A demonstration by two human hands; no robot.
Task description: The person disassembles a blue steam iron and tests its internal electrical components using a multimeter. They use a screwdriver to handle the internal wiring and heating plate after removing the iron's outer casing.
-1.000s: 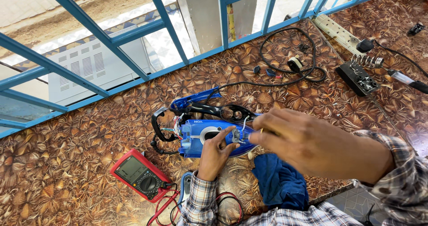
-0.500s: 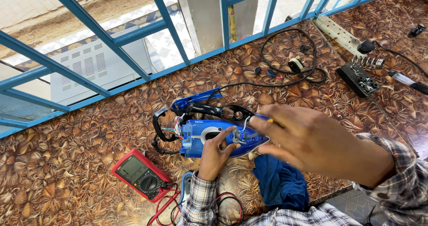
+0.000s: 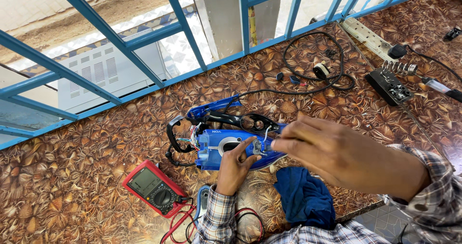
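Observation:
A blue clothes iron (image 3: 216, 148) lies opened up on the patterned brown floor, its black handle frame and wiring exposed. My left hand (image 3: 234, 167) rests on its blue body, fingers pressing near a small grey part with a white wire. My right hand (image 3: 332, 150) hovers just right of that spot, fingertips pinched together at the small part's wire. The iron's black cord (image 3: 308, 87) runs away to a loop near the window.
A red multimeter (image 3: 153, 188) with red and black leads lies left of my arm. A dark blue cloth (image 3: 304, 198) sits below the iron. A soldering iron stand (image 3: 392, 83), a white power strip (image 3: 368, 37) and blue window bars (image 3: 144, 37) lie beyond.
My right hand has shifted slightly right and lower over the iron's tip. The left hand has stayed on the iron's body.

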